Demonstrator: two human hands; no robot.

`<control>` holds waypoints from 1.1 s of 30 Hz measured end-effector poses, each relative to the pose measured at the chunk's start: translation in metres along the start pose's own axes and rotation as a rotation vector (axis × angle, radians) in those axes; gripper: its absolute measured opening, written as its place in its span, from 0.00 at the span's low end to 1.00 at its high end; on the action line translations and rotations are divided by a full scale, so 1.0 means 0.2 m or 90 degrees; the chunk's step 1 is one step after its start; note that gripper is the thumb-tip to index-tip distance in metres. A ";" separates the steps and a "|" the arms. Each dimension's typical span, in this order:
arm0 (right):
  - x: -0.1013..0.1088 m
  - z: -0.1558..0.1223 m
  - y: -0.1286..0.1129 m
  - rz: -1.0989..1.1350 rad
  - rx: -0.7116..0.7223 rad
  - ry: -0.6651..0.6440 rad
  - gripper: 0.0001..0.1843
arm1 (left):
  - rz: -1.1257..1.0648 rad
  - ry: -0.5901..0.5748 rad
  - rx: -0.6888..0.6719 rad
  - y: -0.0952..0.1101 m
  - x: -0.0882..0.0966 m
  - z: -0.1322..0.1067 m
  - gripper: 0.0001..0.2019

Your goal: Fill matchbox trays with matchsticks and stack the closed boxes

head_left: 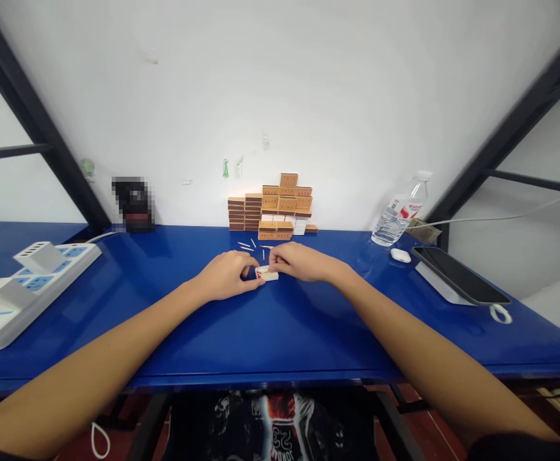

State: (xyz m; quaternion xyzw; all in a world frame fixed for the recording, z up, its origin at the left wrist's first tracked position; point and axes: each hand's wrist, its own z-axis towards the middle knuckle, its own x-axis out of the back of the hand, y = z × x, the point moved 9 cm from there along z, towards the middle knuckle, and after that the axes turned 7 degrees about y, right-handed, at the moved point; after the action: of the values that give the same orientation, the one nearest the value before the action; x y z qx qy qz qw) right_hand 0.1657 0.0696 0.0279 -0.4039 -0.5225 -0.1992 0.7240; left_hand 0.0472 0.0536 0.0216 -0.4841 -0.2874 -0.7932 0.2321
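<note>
A small matchbox (267, 274) lies on the blue table (280, 326) between both my hands. My left hand (226, 274) is curled, its fingertips pinching the box's left end. My right hand (299, 261) is curled over the box's right end, its fingers pressed together on it. Several loose matches (251, 245) lie just behind my hands. Further back, a stack of brown matchboxes (274, 208) is piled against the white wall.
A white power strip (20, 288) with a charger sits at the left. A dark blurred object (133, 205) stands at the back left. At the right are a water bottle (399, 214), a white earbud case (400, 255) and a phone (459, 275) on a stand.
</note>
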 end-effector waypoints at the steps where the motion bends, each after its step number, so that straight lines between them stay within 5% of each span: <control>1: 0.00 0.00 0.00 -0.001 0.004 0.010 0.06 | 0.001 0.000 0.001 0.00 0.00 0.00 0.15; 25: -0.02 0.01 0.02 0.069 0.013 0.013 0.08 | 0.000 -0.002 -0.004 0.00 0.00 0.00 0.15; 29: 0.07 0.13 0.05 0.057 0.007 0.146 0.09 | -0.011 -0.003 -0.008 0.02 0.00 0.00 0.14; 33: 0.04 0.37 0.03 -0.021 0.001 0.127 0.09 | -0.014 -0.012 -0.023 0.05 0.00 -0.01 0.14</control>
State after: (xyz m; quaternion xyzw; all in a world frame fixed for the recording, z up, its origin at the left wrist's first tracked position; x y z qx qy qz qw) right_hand 0.1297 0.1323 0.0424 -0.3726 -0.4548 -0.2500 0.7693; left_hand 0.0529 0.0444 0.0236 -0.4925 -0.2806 -0.7960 0.2122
